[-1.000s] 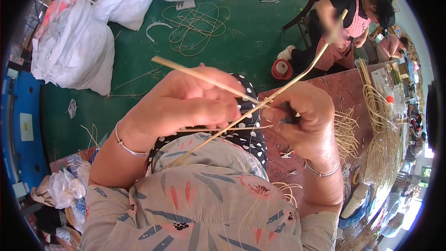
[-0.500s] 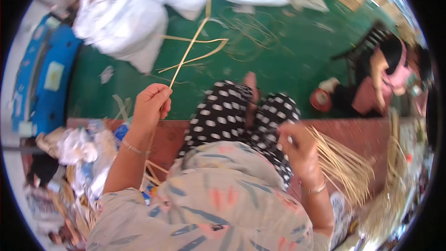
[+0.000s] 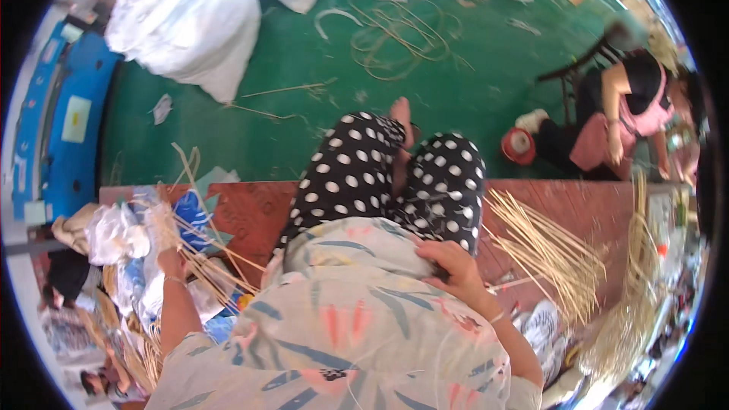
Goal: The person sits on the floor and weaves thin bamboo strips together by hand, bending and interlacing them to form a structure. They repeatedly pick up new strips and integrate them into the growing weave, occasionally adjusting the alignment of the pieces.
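Note:
My left hand [image 3: 173, 261] reaches out to the left, at the pale split-cane strips [image 3: 215, 272] lying across plastic bags; its fingers are mostly hidden, so I cannot tell whether it grips any. Over my lap, my right hand [image 3: 454, 264] is closed, its fingers curled against my shirt front. Something dark shows between thumb and fingers, too small to make out. To the right of my thigh a fanned bundle of pale strips [image 3: 550, 250] rests on the reddish-brown bench [image 3: 509, 191].
White sacks [image 3: 190, 26] and a loose coil of strips [image 3: 399, 38] are on the green floor ahead. A blue machine [image 3: 68, 118] stands at the left. At the right a person in a pink apron [image 3: 604, 140] sits near a red container [image 3: 519, 146]. Long strips [image 3: 638, 288] hang beside the bench.
My left hand has swung from ahead of me back to the left-hand strips; the long strip it held up is no longer raised. My right hand has come inward and lower, onto my lap.

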`<state>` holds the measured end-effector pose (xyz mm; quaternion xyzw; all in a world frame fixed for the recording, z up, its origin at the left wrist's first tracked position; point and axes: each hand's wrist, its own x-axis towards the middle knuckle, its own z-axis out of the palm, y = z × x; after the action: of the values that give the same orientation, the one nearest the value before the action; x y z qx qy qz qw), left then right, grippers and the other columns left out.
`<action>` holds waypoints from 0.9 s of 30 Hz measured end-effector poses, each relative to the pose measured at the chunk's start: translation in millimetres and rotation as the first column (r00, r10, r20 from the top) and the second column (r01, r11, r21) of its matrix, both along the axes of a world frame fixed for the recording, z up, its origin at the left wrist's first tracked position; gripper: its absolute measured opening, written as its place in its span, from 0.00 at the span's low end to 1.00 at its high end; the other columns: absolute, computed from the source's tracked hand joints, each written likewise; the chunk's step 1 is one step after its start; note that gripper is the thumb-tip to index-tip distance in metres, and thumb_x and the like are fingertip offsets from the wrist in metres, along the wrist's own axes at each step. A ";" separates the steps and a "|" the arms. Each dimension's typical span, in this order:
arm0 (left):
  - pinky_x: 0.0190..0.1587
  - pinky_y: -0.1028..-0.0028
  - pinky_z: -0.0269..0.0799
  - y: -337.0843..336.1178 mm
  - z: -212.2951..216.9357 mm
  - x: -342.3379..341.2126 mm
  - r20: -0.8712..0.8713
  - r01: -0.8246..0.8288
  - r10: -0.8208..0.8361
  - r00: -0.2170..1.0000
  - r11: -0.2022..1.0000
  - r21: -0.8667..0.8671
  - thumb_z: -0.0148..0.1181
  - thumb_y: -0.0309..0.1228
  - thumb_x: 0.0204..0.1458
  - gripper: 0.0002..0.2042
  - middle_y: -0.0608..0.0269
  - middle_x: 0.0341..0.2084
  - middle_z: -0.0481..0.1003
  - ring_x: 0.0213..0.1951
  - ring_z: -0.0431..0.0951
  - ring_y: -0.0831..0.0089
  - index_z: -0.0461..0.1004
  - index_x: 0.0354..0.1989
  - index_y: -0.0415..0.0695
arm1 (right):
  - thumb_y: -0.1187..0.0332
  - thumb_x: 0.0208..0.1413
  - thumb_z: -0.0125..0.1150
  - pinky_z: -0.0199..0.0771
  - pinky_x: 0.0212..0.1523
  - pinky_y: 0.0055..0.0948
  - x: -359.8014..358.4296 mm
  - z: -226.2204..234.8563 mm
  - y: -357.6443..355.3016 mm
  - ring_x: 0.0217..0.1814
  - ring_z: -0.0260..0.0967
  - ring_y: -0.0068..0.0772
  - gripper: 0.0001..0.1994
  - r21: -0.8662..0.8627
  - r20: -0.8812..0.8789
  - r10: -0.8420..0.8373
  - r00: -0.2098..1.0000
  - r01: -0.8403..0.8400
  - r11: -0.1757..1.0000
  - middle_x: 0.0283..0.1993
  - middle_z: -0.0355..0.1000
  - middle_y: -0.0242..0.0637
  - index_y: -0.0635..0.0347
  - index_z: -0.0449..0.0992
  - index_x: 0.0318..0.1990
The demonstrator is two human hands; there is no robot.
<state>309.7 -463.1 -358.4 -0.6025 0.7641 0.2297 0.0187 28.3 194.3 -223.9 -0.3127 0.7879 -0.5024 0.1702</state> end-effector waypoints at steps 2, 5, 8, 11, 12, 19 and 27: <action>0.16 0.70 0.64 -4.3 -2.6 -19.7 0.535 0.404 -0.235 0.811 0.887 -0.222 0.53 0.31 0.42 0.08 0.59 0.14 0.70 0.15 0.69 0.67 0.70 0.17 0.41 | 0.71 0.33 0.68 0.67 0.43 0.31 8.6 0.4 4.6 0.43 0.66 0.40 0.24 0.008 0.061 -0.074 0.995 0.073 0.997 0.45 0.69 0.41 0.59 0.72 0.44; 0.13 0.74 0.61 39.1 12.0 -74.4 0.131 0.250 -0.219 0.967 0.917 -0.309 0.53 0.29 0.44 0.09 0.60 0.11 0.69 0.13 0.69 0.74 0.71 0.15 0.40 | 0.71 0.34 0.68 0.67 0.42 0.30 19.3 0.5 12.6 0.42 0.66 0.38 0.24 0.056 0.173 -0.159 0.972 0.151 0.987 0.43 0.69 0.42 0.60 0.71 0.44; 0.22 0.75 0.64 78.0 24.8 -145.9 -0.282 0.248 -0.227 0.932 0.968 0.042 0.56 0.31 0.42 0.07 0.61 0.17 0.71 0.20 0.70 0.75 0.72 0.23 0.39 | 0.72 0.36 0.67 0.68 0.41 0.27 27.6 3.3 27.3 0.40 0.67 0.32 0.22 0.076 0.366 -0.220 0.904 0.206 0.975 0.41 0.70 0.40 0.63 0.71 0.44; 0.31 0.78 0.67 172.5 47.6 -226.9 -0.437 0.593 -0.513 0.739 0.803 0.059 0.56 0.29 0.42 0.09 0.63 0.22 0.71 0.27 0.71 0.78 0.72 0.31 0.37 | 0.74 0.39 0.64 0.68 0.38 0.24 33.8 1.2 47.2 0.35 0.67 0.25 0.19 0.037 0.607 -0.337 0.720 0.398 0.917 0.37 0.70 0.37 0.65 0.71 0.43; 0.32 0.78 0.67 229.6 81.4 -252.6 -0.435 0.713 -0.630 0.643 0.701 0.038 0.57 0.29 0.43 0.09 0.63 0.23 0.72 0.28 0.71 0.78 0.71 0.31 0.37 | 0.75 0.40 0.63 0.69 0.37 0.22 37.5 -7.7 60.0 0.34 0.67 0.23 0.17 0.041 0.669 -0.394 0.630 0.498 0.866 0.35 0.70 0.36 0.65 0.71 0.42; 0.36 0.75 0.67 390.1 155.8 -285.1 -0.622 0.973 -0.772 0.132 -0.020 0.231 0.60 0.30 0.41 0.13 0.58 0.29 0.73 0.31 0.72 0.69 0.71 0.36 0.38 | 0.68 0.47 0.54 0.56 0.15 0.17 60.5 -45.6 156.3 0.20 0.63 0.20 0.08 0.086 0.605 -0.787 0.119 0.973 0.213 0.26 0.71 0.34 0.63 0.72 0.32; 0.38 0.71 0.65 380.1 147.6 -295.5 -0.579 0.927 -0.815 0.013 -0.207 0.313 0.58 0.40 0.42 0.21 0.54 0.32 0.72 0.34 0.71 0.62 0.69 0.42 0.39 | 0.63 0.47 0.51 0.56 0.15 0.19 146.4 -149.3 269.3 0.16 0.60 0.23 0.07 0.205 0.698 -0.558 -0.449 0.872 -0.445 0.16 0.65 0.30 0.54 0.71 0.24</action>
<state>14.2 -83.0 -210.8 0.1821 0.8205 0.4407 0.3154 174.6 463.6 -373.2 0.5878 0.4140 -0.6679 -0.1926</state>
